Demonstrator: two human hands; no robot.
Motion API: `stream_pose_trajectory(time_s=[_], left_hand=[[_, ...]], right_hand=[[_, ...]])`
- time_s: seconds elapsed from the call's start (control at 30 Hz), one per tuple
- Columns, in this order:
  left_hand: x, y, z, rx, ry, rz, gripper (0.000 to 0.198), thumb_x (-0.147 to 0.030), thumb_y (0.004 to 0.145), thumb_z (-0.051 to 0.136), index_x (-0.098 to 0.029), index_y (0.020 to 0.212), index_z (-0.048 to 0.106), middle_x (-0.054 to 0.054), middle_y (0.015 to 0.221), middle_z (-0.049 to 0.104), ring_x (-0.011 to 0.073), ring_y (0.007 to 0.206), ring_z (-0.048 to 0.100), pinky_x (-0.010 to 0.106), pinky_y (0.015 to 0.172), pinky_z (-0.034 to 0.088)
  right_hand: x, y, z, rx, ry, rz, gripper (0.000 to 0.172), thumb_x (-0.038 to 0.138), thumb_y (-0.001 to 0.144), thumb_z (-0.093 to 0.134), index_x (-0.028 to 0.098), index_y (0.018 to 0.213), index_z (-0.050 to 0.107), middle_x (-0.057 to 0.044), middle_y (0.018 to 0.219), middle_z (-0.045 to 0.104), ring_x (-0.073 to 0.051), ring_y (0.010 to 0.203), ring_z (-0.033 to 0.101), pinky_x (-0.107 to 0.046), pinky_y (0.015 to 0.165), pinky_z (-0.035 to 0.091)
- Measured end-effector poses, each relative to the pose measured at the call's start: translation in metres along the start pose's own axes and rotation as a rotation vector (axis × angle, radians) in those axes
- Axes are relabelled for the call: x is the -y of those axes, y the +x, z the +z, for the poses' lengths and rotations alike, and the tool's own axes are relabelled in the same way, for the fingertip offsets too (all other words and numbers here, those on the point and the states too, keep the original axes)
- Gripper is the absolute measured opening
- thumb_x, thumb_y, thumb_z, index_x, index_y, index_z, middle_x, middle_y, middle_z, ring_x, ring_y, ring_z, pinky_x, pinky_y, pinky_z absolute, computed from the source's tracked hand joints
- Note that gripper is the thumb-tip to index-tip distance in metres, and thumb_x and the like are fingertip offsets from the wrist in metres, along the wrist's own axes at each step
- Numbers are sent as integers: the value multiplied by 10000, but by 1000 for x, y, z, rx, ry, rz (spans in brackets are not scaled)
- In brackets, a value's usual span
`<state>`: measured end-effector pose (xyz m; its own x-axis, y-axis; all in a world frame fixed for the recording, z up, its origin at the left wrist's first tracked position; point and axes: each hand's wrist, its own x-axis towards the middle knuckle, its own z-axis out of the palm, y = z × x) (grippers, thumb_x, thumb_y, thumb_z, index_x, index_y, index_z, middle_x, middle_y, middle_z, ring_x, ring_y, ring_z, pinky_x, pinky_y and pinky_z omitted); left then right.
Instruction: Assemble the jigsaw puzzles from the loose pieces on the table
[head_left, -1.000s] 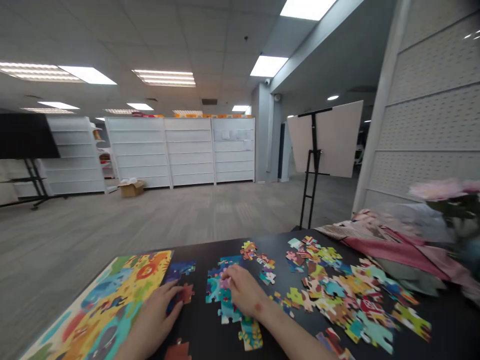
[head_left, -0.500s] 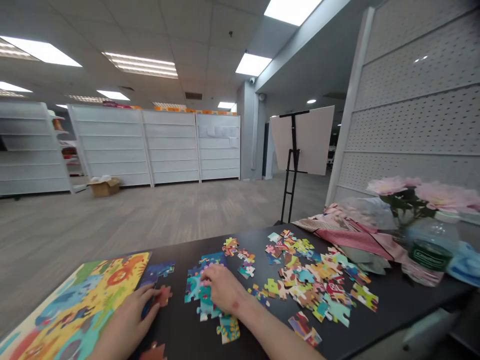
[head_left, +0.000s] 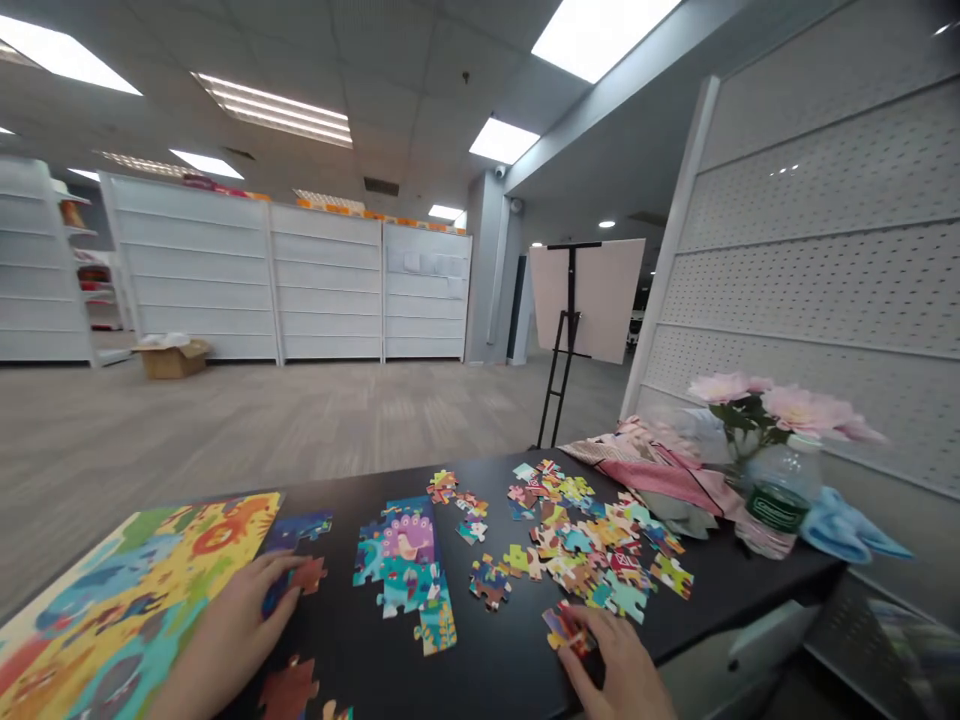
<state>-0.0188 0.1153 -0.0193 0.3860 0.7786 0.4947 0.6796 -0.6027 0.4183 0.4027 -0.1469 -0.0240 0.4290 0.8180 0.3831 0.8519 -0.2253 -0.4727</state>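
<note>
My left hand (head_left: 251, 610), fingers curled, grips a reddish-brown puzzle piece (head_left: 310, 575) at the fingertips; something dark blue shows under the palm. At the front right, my right hand (head_left: 611, 660) has thumb and fingers closed on a small multicoloured puzzle piece (head_left: 555, 628), partly covered. Between the hands lies a joined puzzle section (head_left: 409, 540) with a pink-purple peacock on teal. A dark blue joined strip (head_left: 304, 527) rests beyond my left hand. Brown pieces (head_left: 289, 688) lie near the front edge.
Loose puzzle pieces (head_left: 592, 540) heap on the right of the black table (head_left: 352, 640). A colourful picture board (head_left: 150, 580) lies left. Pink cloth (head_left: 686, 475), a water bottle (head_left: 776, 505), flowers (head_left: 795, 405) and a blue cloth (head_left: 851, 525) stand or lie at the far right.
My right hand has moved from the peacock section, now uncovered, to the piece at the front right. My left hand keeps its place by the brown piece. The view has turned slightly right.
</note>
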Motion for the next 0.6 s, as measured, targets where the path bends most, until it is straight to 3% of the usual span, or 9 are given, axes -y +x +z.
stream_pose_trajectory(time_s=[0.1,0.33,0.47,0.6], left_hand=[[-15,2,-2,-29,-34,18,376,-517,890,518,-259,1037,748,76,1143,747,308,1084,694,479,964,567],[-34,-4,-5,-42,-114,61,318,-476,913,522,-286,1001,760,53,1116,754,287,1069,704,430,935,592],[-29,-7,-6,-53,-138,87,282,-455,902,535,-316,998,761,20,1101,767,259,1039,724,371,898,614],[-10,-10,3,-38,-125,114,264,-439,913,543,-328,1029,753,7,1114,768,254,1051,722,354,899,611]], right_hand=[[-8,-3,7,38,-7,-30,256,467,883,581,282,980,729,-101,1055,740,-322,1023,679,-444,910,544],[27,13,27,52,-97,56,199,461,919,556,291,921,658,-72,906,734,-293,842,724,-356,699,534],[63,31,23,105,61,-69,251,343,991,401,271,914,629,-68,886,738,-258,825,713,-334,726,510],[106,45,22,144,228,-207,271,263,998,378,248,901,631,-41,879,723,-219,829,689,-295,737,484]])
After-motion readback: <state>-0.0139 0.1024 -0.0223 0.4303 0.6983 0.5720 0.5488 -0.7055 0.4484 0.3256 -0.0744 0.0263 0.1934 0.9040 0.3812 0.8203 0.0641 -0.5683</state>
